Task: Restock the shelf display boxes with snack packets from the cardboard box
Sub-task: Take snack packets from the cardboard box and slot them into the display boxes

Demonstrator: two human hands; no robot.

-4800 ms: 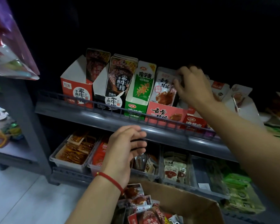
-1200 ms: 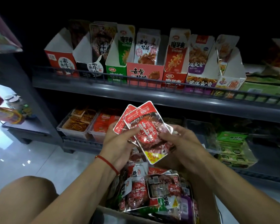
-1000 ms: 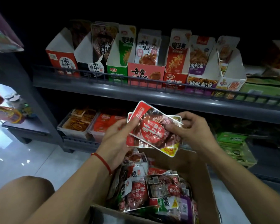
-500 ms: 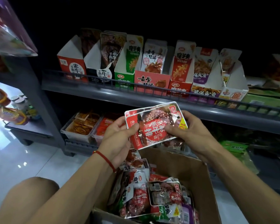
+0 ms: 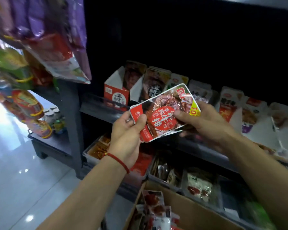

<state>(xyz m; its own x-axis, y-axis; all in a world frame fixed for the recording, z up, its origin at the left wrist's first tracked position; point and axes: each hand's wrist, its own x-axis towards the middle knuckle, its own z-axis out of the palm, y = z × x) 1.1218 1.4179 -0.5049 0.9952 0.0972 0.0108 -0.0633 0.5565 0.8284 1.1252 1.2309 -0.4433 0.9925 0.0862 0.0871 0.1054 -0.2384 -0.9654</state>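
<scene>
Two hands are in view, the left hand [image 5: 125,138] and the right hand [image 5: 206,125], and together they grip one red snack packet [image 5: 163,113]. One red string bracelet [image 5: 118,161] circles the left wrist. One cardboard box [image 5: 188,213] sits below, holding several packets too jumbled to count. About seven display boxes [image 5: 116,95] line the upper shelf [image 5: 98,107]. Roughly four clear trays [image 5: 166,180] sit on the lower shelf.
</scene>
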